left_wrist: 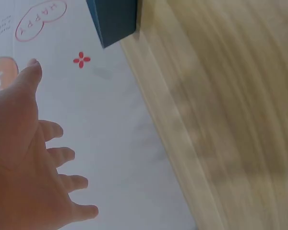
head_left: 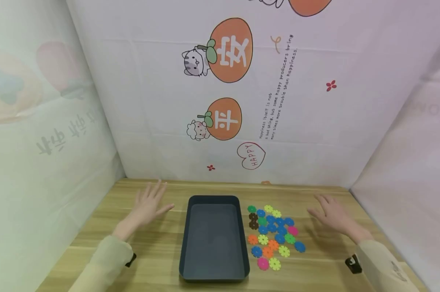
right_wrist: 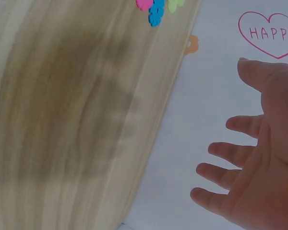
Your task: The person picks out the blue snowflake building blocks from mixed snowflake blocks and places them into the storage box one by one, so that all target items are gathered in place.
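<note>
My left hand (head_left: 145, 207) is spread over the table to the left of a dark grey rectangular tray (head_left: 214, 279), its thumb pointing toward the tray. In the left wrist view the left hand (left_wrist: 26, 158) has its fingers apart and holds nothing. On the right, my right hand (head_left: 333, 215) hovers past a scatter of flat plastic snowflake discs (head_left: 281, 230), fingers extended, holding nothing. Blue, green, yellow, orange, pink and dark brown discs lie beside the tray's right wall, some overlapping. The tray has no discs inside. In the right wrist view the right hand (right_wrist: 259, 153) shows its palm and separated fingers.
The wooden table (head_left: 154, 259) ends at a white cloth backdrop (head_left: 161, 101) printed with oranges, cartoon animals and lettering. White cloth walls (head_left: 30, 194) also stand at the left and right sides. A dark band (head_left: 353, 263) sits at the right wrist.
</note>
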Motion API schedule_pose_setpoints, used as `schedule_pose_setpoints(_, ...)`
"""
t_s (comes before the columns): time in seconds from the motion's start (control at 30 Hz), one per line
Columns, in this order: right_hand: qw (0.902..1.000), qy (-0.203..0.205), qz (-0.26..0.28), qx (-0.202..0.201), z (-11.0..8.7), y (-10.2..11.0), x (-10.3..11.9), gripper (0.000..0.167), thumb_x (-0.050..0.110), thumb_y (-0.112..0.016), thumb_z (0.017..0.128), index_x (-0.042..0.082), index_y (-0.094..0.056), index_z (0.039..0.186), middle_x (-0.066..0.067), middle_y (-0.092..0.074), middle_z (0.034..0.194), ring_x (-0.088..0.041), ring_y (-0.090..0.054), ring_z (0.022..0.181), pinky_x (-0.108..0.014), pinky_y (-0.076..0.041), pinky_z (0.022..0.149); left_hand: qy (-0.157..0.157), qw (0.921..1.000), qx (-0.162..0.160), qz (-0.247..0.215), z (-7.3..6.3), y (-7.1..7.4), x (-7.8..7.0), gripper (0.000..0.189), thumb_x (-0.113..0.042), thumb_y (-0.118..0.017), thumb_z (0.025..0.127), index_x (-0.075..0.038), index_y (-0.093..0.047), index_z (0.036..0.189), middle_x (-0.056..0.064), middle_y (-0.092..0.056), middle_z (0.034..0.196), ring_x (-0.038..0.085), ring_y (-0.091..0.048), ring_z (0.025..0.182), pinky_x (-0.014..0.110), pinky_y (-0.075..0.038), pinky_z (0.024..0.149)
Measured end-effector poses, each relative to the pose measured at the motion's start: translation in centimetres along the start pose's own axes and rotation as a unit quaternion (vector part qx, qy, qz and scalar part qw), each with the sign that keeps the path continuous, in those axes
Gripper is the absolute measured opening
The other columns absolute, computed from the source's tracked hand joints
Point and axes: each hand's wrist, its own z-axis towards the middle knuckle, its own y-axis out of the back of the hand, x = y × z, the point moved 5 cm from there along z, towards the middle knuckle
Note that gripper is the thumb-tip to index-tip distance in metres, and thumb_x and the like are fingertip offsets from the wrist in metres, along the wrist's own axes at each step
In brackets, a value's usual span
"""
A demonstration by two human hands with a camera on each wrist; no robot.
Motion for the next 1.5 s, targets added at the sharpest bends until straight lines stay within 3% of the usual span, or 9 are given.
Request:
schedule_pose_setpoints(0.27, 0.9967, 0.018, 0.075, 0.026, -1.4, -1.0, 0.5, 0.059, 0.029, -0.063, 0.097, -0.015, -0.049, 0.134, -0.039, -0.053, 0.129, -0.054, -0.057, 0.110, -0.064, -0.051, 0.091, -0.031, 0.9995, 0.004, 0.000, -0.7, -1.4, -1.4, 0.086, -0.050, -0.058, 0.096, -0.006, -0.018, 0.159, 0.021, -0.012, 0.165, 0.051, -0.007, 0.151, 0.077, -0.007, 0.114)
schedule_pose_setpoints(0.43, 0.9923, 0.038, 0.106, 0.051, -2.3, -1.6, 1.3, 0.049, 0.020, -0.066, 0.095, -0.017, -0.055, 0.125, -0.034, -0.062, 0.116, -0.037, -0.067, 0.095, -0.048, -0.060, 0.079, -0.053, 0.9986, 0.003, 0.008, -1.1, -2.4, -2.2, 0.084, -0.048, -0.060, 0.096, -0.004, -0.023, 0.157, 0.021, -0.015, 0.165, 0.051, -0.012, 0.150, 0.076, -0.009, 0.115)
schedule_pose_setpoints(0.63, 0.9835, 0.062, 0.140, 0.096, -3.4, -2.2, 1.8, 0.043, 0.018, -0.068, 0.092, -0.016, -0.059, 0.117, -0.017, -0.068, 0.098, -0.014, -0.065, 0.082, -0.028, -0.058, 0.070, -0.073, 0.9971, 0.014, 0.018, -1.4, -3.5, -3.0, 0.082, -0.051, -0.057, 0.096, -0.004, -0.028, 0.156, 0.021, -0.021, 0.164, 0.049, -0.020, 0.150, 0.075, -0.014, 0.116)
schedule_pose_setpoints(0.77, 0.9784, 0.076, 0.157, 0.110, -4.1, -2.5, 2.0, 0.039, 0.016, -0.070, 0.091, -0.015, -0.060, 0.112, -0.009, -0.067, 0.093, -0.003, -0.059, 0.078, -0.023, -0.055, 0.068, -0.080, 0.9962, 0.030, 0.019, -1.5, -4.2, -3.3, 0.082, -0.054, -0.054, 0.097, -0.006, -0.025, 0.157, 0.018, -0.019, 0.165, 0.046, -0.018, 0.151, 0.073, -0.013, 0.117)
schedule_pose_setpoints(1.13, 0.9653, 0.062, 0.207, 0.147, -4.7, -3.6, 3.2, 0.037, 0.020, -0.074, 0.087, -0.010, -0.065, 0.108, -0.006, -0.068, 0.091, 0.003, -0.057, 0.077, -0.018, -0.053, 0.067, -0.103, 0.9927, 0.062, 0.010, -1.5, -5.1, -4.3, 0.081, -0.053, -0.052, 0.099, -0.004, -0.025, 0.157, 0.018, -0.024, 0.164, 0.045, -0.019, 0.152, 0.070, -0.014, 0.120)
schedule_pose_setpoints(1.5, 0.9665, 0.058, 0.203, 0.145, -4.5, -4.4, 3.7, 0.031, 0.022, -0.080, 0.080, -0.001, -0.068, 0.097, -0.005, -0.069, 0.088, 0.003, -0.056, 0.075, -0.017, -0.052, 0.066, -0.117, 0.9900, 0.076, 0.019, -1.7, -5.7, -5.4, 0.075, -0.050, -0.050, 0.101, -0.006, -0.028, 0.157, 0.013, -0.026, 0.164, 0.044, -0.019, 0.152, 0.071, -0.014, 0.119)
